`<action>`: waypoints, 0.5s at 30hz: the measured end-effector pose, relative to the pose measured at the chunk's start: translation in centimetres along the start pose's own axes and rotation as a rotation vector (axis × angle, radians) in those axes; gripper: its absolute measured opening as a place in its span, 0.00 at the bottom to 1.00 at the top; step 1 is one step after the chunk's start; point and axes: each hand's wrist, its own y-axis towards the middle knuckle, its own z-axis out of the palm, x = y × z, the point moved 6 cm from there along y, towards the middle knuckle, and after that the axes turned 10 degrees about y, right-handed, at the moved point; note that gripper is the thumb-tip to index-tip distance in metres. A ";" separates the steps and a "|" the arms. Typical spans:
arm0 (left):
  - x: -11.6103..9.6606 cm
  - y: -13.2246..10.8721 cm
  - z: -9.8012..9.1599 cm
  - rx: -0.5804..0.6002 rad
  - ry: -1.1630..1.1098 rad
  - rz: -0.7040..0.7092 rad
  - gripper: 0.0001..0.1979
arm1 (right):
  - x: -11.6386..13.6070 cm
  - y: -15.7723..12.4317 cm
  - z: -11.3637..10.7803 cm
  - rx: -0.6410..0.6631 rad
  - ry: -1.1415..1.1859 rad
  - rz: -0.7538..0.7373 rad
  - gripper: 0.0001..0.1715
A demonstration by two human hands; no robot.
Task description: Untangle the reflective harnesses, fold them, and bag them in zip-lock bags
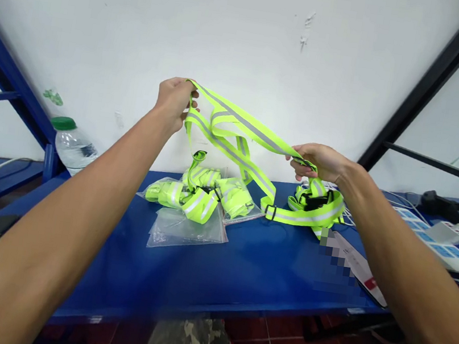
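Note:
My left hand [176, 102], raised at centre left, is closed on a neon yellow reflective strap [241, 121] with a grey stripe. The strap stretches across to my right hand [317, 161], which pinches it lower down, by a dark buckle. Loops of the strap hang between the two hands. Below the right hand lies a tangled bundle of the same strap [318, 211] with black parts; whether it is all one piece I cannot tell. Under the left hand's side, folded reflective straps [201, 191] rest on and in clear plastic bags [186, 231].
The blue table [250, 261] runs along a white wall. A plastic bottle [72, 143] with a green cap stands at left. A phone-like flat object [357, 266], partly pixelated, lies right, near blue-and-white printed sheets [439, 238]. Metal posts slope on both sides.

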 end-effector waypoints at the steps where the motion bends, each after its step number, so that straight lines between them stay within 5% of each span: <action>1: -0.1 0.0 0.0 -0.003 0.000 -0.003 0.10 | -0.2 -0.1 0.8 0.066 0.032 0.026 0.19; 4: -0.5 0.0 0.0 0.005 0.054 0.015 0.14 | -0.8 -0.5 2.7 0.249 -0.029 0.085 0.25; 7: -1.3 -0.1 0.0 0.036 0.113 0.043 0.17 | -1.0 -0.5 3.1 0.315 -0.190 0.069 0.20; 12: -1.7 0.2 -0.5 0.028 0.100 0.044 0.19 | -1.2 0.3 0.6 0.035 -0.262 0.001 0.15; 15: -0.9 0.5 -0.3 0.040 0.054 0.003 0.19 | -1.3 0.6 1.0 0.005 -0.023 -0.047 0.18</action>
